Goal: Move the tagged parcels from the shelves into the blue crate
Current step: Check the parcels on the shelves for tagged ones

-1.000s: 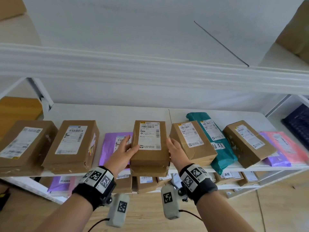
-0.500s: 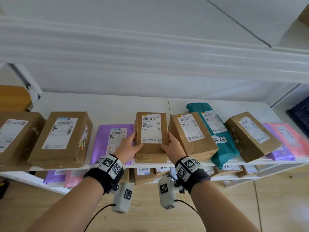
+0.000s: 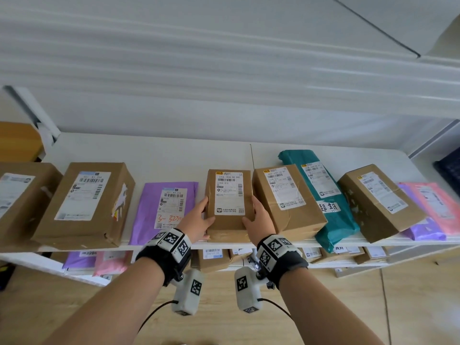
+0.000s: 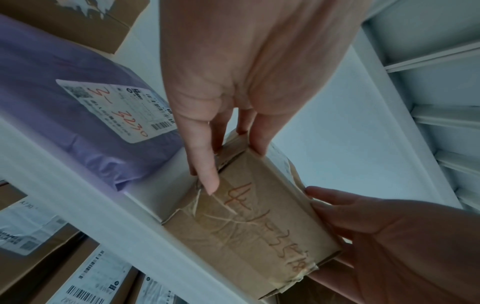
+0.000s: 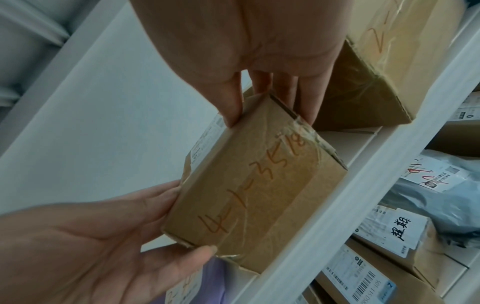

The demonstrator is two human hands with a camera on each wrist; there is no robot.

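A small brown box [image 3: 229, 195] with a white label on top lies at the front edge of the white shelf [image 3: 174, 155]. It sits between a purple mailer [image 3: 164, 207] and a bigger brown box [image 3: 286, 200]. My left hand [image 3: 196, 220] grips its left side and my right hand [image 3: 258, 220] grips its right side, thumbs at the near corners. In the left wrist view the box [image 4: 254, 226] shows orange handwriting on its taped front face, and the same face of the box [image 5: 254, 195] fills the right wrist view. No blue crate is in view.
Along the same shelf lie two large brown boxes [image 3: 84, 202] on the left, and a teal mailer [image 3: 323, 190], another box [image 3: 378, 200] and a pink mailer [image 3: 433, 202] on the right. A lower shelf [image 3: 214, 257] holds more parcels. The shelf board above [image 3: 224, 70] hangs low overhead.
The small box, held out past the shelf edge a second ago, has moved back and down onto the shelf with both hands still on its sides. The head view has shifted.
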